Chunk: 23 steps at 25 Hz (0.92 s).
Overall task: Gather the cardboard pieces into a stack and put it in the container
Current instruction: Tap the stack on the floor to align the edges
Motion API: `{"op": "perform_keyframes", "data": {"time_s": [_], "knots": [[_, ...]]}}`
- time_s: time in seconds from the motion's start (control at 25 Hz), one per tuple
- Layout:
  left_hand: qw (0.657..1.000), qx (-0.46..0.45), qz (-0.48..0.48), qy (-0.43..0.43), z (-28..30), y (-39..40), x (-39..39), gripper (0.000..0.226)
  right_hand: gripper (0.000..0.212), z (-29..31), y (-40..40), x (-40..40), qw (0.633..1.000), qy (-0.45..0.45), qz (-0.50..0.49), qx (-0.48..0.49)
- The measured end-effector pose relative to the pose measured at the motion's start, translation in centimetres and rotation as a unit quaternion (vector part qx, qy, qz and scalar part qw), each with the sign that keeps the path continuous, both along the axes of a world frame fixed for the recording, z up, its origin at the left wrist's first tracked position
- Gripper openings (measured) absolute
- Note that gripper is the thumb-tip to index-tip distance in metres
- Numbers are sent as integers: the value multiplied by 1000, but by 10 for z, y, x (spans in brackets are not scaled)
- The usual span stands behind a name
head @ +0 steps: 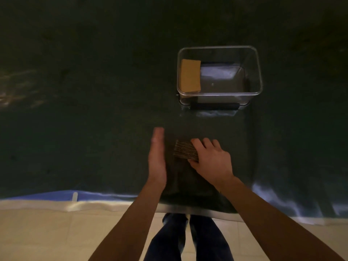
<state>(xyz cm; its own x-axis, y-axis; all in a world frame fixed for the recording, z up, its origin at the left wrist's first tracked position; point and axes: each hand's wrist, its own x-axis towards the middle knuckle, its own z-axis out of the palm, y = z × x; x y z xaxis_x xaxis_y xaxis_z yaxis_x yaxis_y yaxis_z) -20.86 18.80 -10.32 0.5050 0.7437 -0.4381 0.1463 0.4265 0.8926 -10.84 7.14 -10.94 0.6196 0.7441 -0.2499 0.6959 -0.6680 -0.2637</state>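
Cardboard stack (185, 152) sits on edge on the near table, pinched by the right hand (211, 159); left hand (157, 159) flat, spread beside. I'd square edges first, then lift to the far container (258, 72).

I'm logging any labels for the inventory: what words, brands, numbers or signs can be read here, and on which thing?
None can be read.
Clear container: no label shows.
Cardboard in the container: plain brown face.
Cardboard stack under the right hand: only edges show, no print.
Dark table cover: unmarked.
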Motion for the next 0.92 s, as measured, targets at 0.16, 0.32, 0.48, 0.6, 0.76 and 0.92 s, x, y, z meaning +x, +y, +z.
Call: {"op": "perform_keyframes", "data": {"time_s": [0.16, 0.32, 0.48, 0.6, 0.76, 0.92], "knots": [[974, -180, -87, -108, -21, -15, 1, 55, 57, -2, -1, -3, 1000, -18, -6, 2], [987, -65, -143, -30, -23, -17, -1, 51, 63, -4, -1, -6, 999, -31, -5, 13], [981, -25, -195, 2, -18, -10, -4, 59, 56, -5, -1, -4, 999, -39, 9, 26], [982, 26, -183, 40, -5, -11, 2, 47, 52, -5, -7, 2, 995, -18, -23, 97], [980, 149, -120, 60, 25, -26, 24, 40, 51, -7, -2, -16, 941, 109, -135, 291], [899, 392, -173, 96, 33, -26, 28, 39, 41, -4, 13, -26, 909, 122, -216, 334]]}}
